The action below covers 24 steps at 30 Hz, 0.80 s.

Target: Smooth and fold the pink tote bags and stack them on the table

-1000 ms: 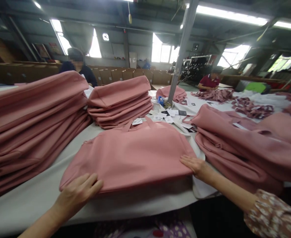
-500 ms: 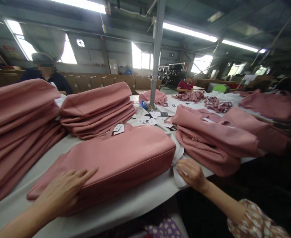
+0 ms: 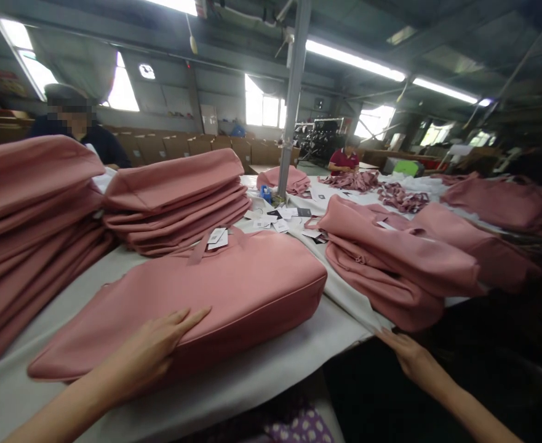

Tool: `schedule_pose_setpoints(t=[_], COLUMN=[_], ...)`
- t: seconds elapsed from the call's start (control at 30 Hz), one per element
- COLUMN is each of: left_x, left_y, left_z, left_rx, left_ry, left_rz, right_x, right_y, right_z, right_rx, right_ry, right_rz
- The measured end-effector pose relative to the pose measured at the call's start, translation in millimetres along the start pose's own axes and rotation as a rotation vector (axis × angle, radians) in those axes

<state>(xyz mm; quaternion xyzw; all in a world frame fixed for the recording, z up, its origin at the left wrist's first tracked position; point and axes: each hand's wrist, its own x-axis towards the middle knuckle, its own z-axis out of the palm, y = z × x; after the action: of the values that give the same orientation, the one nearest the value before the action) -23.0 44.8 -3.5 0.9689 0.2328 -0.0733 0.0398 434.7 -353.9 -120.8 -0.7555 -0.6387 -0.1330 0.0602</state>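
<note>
A pink bag (image 3: 252, 277) lies on its side on the white table cloth (image 3: 293, 351), with paper tags (image 3: 218, 238) by its handle. My left hand (image 3: 160, 344) rests on the front part of the bag, fingers stretched out and lying flat. To the right of the bag, at the table's edge, my right hand (image 3: 406, 351) has its fingertips pinched on a fold of the white cloth. That fold runs in a straight line from the bag's right end to my fingers.
Stacked pink bags stand at the left (image 3: 35, 203) and behind (image 3: 178, 191). More pink bags (image 3: 390, 252) lie to the right. Loose tags (image 3: 271, 218) lie near a metal post (image 3: 291, 111). Two people (image 3: 74, 123) are across the table, one in a red shirt (image 3: 344, 159).
My right hand has moved right and towards me, and the bunched white cloth beside the bag now lies flatter. My left hand has slid right along the bag.
</note>
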Motion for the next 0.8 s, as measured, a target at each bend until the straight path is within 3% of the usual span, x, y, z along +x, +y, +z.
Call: schedule_pose_setpoints(t=[0.13,0.27,0.37,0.43,0.53,0.6,0.67,0.8], left_x=[4,4,-3,-12,-35,-50,-60,-66], left_y=[2,8,9,2,-25,-46,-63,-73], left_z=[-1,-3,-15,-27,-39,-33,-13,58], left_rx=[0.035,0.085,0.107,0.159,0.263,0.295,0.291,0.229], left_ry=[0.043,0.063,0.047,0.027,0.014,0.053,0.142,0.286], left_rz=[0.021,0.031,0.065,0.053,-0.05,-0.116,-0.139,-0.158], right_x=[33,117,188,230,275,286,282,243], right_y=[-27,-81,-105,-107,-95,-84,-76,-83], right_z=[-21,-63,-92,-99,-82,-58,-29,25], right_rx=[-0.13,-0.034,-0.012,-0.035,-0.055,-0.032,-0.012,-0.026], right_ry=[0.148,0.346,0.273,0.182,0.042,-0.019,-0.026,0.075], right_rz=[-0.054,-0.223,-0.393,-0.481,-0.571,-0.594,-0.591,-0.569])
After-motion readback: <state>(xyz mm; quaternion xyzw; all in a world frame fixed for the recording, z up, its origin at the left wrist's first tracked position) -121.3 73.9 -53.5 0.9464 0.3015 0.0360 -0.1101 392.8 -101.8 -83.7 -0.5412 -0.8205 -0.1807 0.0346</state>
